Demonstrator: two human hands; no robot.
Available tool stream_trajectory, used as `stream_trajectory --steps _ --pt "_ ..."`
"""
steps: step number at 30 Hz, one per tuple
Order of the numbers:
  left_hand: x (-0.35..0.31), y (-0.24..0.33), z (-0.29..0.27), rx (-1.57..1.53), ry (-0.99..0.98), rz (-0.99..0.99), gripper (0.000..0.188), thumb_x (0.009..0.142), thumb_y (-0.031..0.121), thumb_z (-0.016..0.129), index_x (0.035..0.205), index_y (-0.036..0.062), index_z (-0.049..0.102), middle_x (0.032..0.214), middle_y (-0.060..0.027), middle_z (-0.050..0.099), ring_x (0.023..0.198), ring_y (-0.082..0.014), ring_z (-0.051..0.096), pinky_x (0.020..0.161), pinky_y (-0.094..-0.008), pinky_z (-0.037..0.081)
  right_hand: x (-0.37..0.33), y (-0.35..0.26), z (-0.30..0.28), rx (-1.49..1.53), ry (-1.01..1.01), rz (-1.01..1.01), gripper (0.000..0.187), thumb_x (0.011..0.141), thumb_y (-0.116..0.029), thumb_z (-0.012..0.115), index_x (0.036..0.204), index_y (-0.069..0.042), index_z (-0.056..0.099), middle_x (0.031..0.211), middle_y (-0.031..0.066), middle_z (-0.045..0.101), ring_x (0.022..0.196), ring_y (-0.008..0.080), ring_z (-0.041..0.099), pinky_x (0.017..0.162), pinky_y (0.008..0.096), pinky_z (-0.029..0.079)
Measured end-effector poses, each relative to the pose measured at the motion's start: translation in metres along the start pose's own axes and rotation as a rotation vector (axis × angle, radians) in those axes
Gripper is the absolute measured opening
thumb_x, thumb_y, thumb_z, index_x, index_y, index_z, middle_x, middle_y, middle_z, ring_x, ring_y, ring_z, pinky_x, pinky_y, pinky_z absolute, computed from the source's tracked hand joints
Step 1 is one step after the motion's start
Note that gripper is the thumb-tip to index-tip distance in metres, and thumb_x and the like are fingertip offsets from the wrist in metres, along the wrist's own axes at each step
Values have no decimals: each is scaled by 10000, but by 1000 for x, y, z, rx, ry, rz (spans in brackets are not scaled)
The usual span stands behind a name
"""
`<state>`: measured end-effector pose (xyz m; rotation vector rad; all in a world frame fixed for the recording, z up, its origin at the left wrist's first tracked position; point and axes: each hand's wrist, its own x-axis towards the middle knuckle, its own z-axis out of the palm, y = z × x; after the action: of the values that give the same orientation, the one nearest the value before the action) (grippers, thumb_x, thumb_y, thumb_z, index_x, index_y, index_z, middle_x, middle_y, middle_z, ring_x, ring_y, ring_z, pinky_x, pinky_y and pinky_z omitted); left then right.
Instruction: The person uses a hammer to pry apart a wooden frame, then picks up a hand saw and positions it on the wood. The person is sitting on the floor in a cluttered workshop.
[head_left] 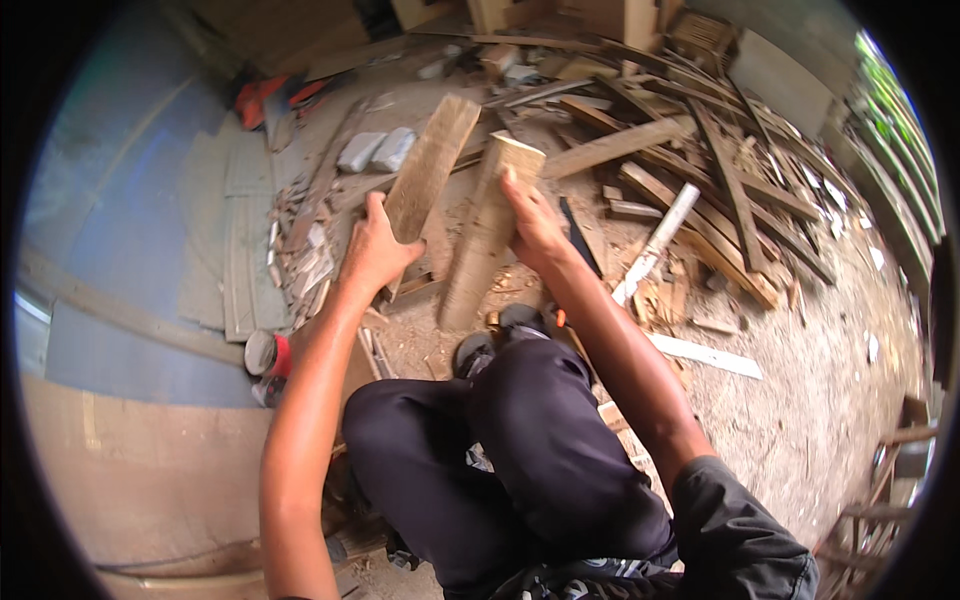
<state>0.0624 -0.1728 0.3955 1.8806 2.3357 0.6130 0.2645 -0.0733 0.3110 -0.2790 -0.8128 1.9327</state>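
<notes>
My left hand [378,245] is closed round the lower part of a weathered brown wooden board [438,150], which tilts up and to the right. To its right stands a second, paler wooden plank [482,235], its sawn top end facing up. My right hand [532,218] grips this plank near the top, thumb pressed on its edge by the cut end. The two pieces lean apart from each other in front of my knees. The fingers of my right hand are partly hidden behind the plank.
A heap of loose planks [700,190] fills the far right. A white-painted strip [705,355] lies on the dirt floor beside my right arm. Two pale blocks [378,150] sit beyond my left hand. A red-banded can [268,354] stands left, near flat sheets [150,350].
</notes>
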Motion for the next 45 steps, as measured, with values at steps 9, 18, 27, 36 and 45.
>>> stream_trajectory --steps 9,18,27,36,45 --pt "35 98 32 -215 -115 460 888 695 256 884 1444 92 436 1391 -215 556 1311 -346 530 1083 -429 429 -28 -95 -25 -33 173 -326 497 927 -402 748 1216 -33 582 1115 62 649 1010 157 631 866 360 535" --pt "33 70 13 -314 -285 346 588 899 420 743 1324 37 603 1340 -153 615 1290 -284 547 1095 -394 411 -117 -185 -170 -743 423 -148 475 900 -405 774 1184 -42 659 1009 46 694 858 114 662 750 289 555" --pt "5 -75 14 -145 -503 -116 580 929 412 710 1295 -23 596 1172 -168 687 1101 -252 647 948 -364 502 -234 -134 -381 -1244 467 520 630 775 -493 854 1189 -43 705 1005 101 742 885 178 702 795 321 550" --pt "-38 -187 98 -227 -483 -129 453 929 283 723 1228 -37 611 1113 -164 701 1050 -240 659 930 -377 516 -172 -37 -320 -2008 601 88 692 860 -229 787 1363 77 425 1370 302 450 1257 433 505 1022 506 472" --pt "-10 -174 197 -42 -381 82 542 877 259 741 1311 -12 562 1385 -163 540 1288 -356 525 1080 -398 424 -79 76 -327 -1891 566 -45 720 883 -309 718 1424 26 381 1400 291 449 1309 449 463 1047 538 403"
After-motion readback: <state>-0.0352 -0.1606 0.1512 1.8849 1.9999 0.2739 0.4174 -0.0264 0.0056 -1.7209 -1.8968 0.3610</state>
